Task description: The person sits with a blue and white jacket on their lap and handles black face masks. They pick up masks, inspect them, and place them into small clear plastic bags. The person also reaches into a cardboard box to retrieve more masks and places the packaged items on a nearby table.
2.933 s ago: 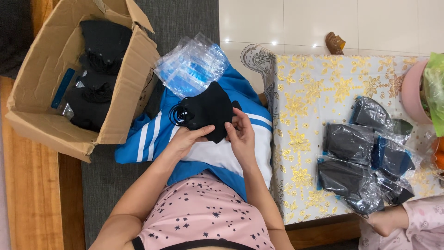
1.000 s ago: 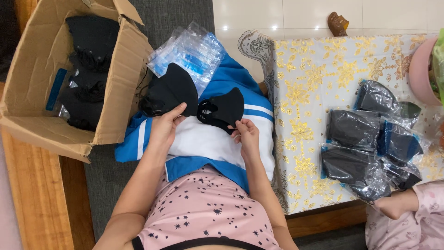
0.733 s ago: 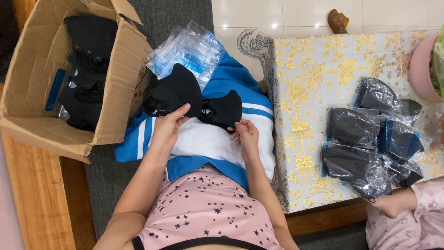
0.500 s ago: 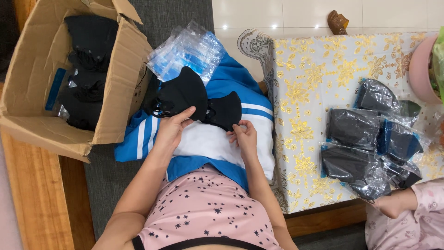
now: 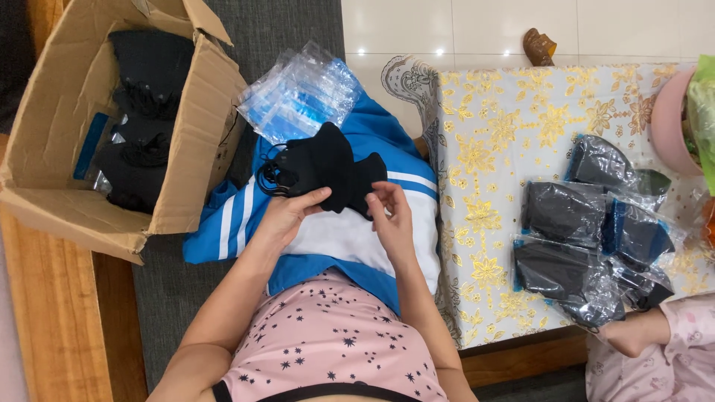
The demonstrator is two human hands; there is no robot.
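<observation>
A stack of black face masks [image 5: 320, 170] lies across my lap on a blue and white jacket [image 5: 380, 238]. My left hand [image 5: 287, 214] grips the left side of the stack from below, its ear loops bunched at the left. My right hand [image 5: 389, 223] pinches the right edge of the masks between thumb and fingers. The two hands are close together over the white panel of the jacket.
An open cardboard box [image 5: 59, 201] with more black masks stands at my left. A pile of clear plastic bags [image 5: 302, 93] lies above the stack. Several bagged masks [image 5: 577, 249] rest on a gold-flowered tablecloth [image 5: 491, 149]. Another person's hand [image 5: 633, 333] is at lower right.
The two separate bunches of masks have been brought together into one stack. My left hand moved right toward my right hand, which stayed nearly in place.
</observation>
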